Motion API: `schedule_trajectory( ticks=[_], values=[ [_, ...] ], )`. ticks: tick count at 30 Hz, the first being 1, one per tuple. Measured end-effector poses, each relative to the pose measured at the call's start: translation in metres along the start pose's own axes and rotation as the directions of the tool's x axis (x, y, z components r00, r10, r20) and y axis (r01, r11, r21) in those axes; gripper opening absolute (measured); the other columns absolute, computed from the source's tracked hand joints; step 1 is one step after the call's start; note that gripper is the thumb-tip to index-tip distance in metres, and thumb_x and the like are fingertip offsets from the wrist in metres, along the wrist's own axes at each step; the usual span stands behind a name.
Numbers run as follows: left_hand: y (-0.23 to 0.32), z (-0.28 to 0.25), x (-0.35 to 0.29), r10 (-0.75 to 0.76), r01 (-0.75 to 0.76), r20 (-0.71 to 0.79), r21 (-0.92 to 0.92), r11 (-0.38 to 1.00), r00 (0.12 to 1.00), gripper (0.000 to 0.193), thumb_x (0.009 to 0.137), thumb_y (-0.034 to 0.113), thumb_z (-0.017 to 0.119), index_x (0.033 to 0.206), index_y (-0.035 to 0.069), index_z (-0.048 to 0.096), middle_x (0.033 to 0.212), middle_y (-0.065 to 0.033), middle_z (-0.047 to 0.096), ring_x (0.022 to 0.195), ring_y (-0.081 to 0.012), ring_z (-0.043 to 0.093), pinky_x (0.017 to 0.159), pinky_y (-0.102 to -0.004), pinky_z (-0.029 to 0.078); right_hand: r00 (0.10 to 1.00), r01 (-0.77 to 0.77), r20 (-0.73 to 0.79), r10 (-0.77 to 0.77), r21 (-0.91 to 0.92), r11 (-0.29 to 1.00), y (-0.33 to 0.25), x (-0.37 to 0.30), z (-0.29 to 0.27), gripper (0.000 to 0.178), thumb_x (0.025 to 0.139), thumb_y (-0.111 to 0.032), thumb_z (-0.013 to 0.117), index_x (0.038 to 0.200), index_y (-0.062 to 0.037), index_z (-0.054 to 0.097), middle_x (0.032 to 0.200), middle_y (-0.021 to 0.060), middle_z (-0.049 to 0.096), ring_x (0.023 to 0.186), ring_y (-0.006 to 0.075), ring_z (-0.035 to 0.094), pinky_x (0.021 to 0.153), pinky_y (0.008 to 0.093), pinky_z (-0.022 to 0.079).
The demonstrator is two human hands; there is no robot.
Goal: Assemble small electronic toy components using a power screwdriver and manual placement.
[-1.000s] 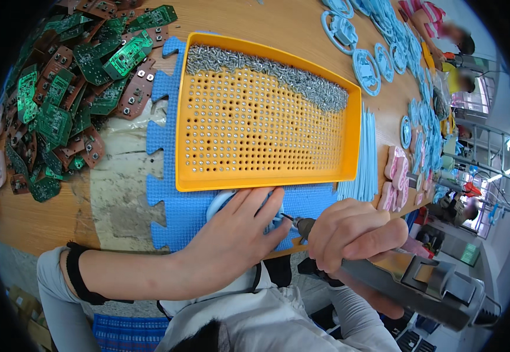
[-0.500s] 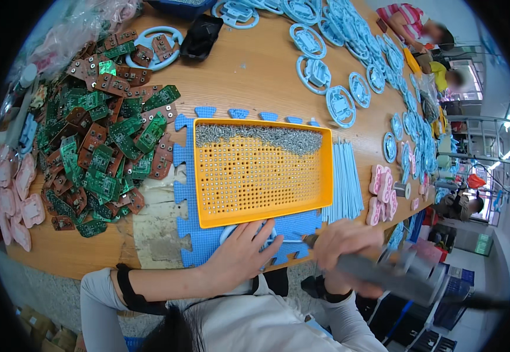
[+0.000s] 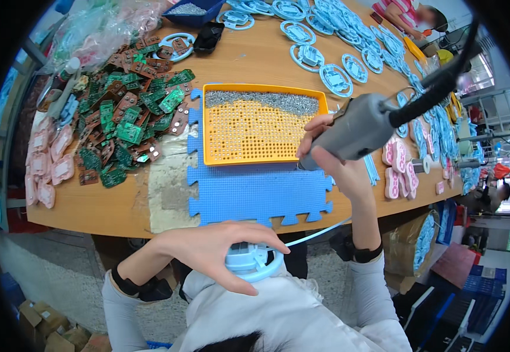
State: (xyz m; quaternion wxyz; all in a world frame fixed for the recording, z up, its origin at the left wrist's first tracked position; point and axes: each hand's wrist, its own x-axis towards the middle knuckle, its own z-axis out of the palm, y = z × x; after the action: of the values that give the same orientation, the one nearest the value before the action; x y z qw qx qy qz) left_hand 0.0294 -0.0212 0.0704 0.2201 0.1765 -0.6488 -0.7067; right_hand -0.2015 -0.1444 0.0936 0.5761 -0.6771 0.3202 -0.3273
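Close to my body, my left hand (image 3: 211, 249) grips a light blue toy steering wheel (image 3: 267, 271), thumb and fingers curled round its rim. A thin light blue stick (image 3: 319, 232) runs from the wheel toward the right. My right hand (image 3: 343, 170) is wrapped round a grey electric screwdriver (image 3: 355, 130), whose tip points down by the near right part of a yellow tray (image 3: 207, 132). Small metal screws (image 3: 293, 103) are heaped along the tray's far side, and others stand in its rows of holes. A blue foam mat (image 3: 249, 193) lies under the tray.
Green and brown circuit boards (image 3: 129, 132) are piled on the left beside pink plastic parts (image 3: 61, 161). Many light blue wheels (image 3: 337, 80) cover the far right. Pink parts (image 3: 393, 154) lie on the right. At the back is a dark blue bin (image 3: 193, 16) of screws.
My left hand has drawn back from the mat toward my body with the wheel. The screwdriver has risen from beside the wheel to the tray, its tip now pointing down.
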Motion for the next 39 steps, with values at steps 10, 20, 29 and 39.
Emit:
schedule_trajectory(
  ticks=[10, 20, 29, 39],
  values=[
    [-0.025, 0.070, -0.210, -0.468, 0.556, -0.499, 0.035, 0.830, 0.729, 0.072, 0.066, 0.031, 0.084, 0.127, 0.004, 0.056, 0.134, -0.0171, 0.050, 0.124, -0.0295, 0.048, 0.104, -0.0383, 0.037, 0.994, -0.108, -0.031, 0.104, -0.267, 0.958, -0.007, -0.058, -0.049, 0.054, 0.091, -0.023, 0.064, 0.138, -0.0044, 0.044, 0.122, 0.0147, 0.058, 0.117, 0.0219, 0.055, 0.102, 0.0373, 0.042],
    [-0.024, 0.104, -0.217, -0.274, 0.715, -0.949, -0.085, 0.694, 0.153, 0.041, 0.081, 0.019, 0.074, 0.115, -0.001, 0.063, 0.108, -0.0185, 0.067, 0.101, -0.0244, 0.065, 0.087, -0.0338, 0.050, 0.922, -0.297, -0.383, 0.053, -0.613, 0.732, 0.072, 0.068, -0.158, 0.051, 0.087, -0.029, 0.068, 0.122, 0.0037, 0.052, 0.101, 0.0214, 0.067, 0.097, 0.0323, 0.065, 0.084, 0.0403, 0.051],
    [0.001, 0.002, -0.144, 0.187, 0.573, -0.982, 0.153, 0.805, -0.001, 0.018, 0.087, 0.007, 0.066, 0.102, -0.003, 0.067, 0.085, -0.0123, 0.068, 0.076, -0.0169, 0.065, 0.068, -0.0298, 0.049, 0.861, -0.305, -0.494, -0.125, -0.696, 0.650, 0.188, 0.134, -0.250, 0.051, 0.082, -0.021, 0.072, 0.121, 0.0018, 0.048, 0.097, 0.0226, 0.064, 0.083, 0.0318, 0.066, 0.072, 0.0397, 0.053],
    [-0.020, -0.092, -0.153, 0.511, 0.794, -0.859, 0.334, 0.509, 0.034, 0.011, 0.082, 0.004, 0.068, 0.090, -0.002, 0.067, 0.092, -0.0126, 0.066, 0.084, -0.0273, 0.065, 0.073, -0.0349, 0.050, 0.911, -0.200, -0.391, 0.133, -0.135, 0.970, 0.005, -0.013, -0.099, 0.030, 0.095, -0.012, 0.056, 0.124, -0.0070, 0.050, 0.081, 0.0020, 0.060, 0.070, 0.0066, 0.057, 0.058, 0.0204, 0.045]
  ],
)
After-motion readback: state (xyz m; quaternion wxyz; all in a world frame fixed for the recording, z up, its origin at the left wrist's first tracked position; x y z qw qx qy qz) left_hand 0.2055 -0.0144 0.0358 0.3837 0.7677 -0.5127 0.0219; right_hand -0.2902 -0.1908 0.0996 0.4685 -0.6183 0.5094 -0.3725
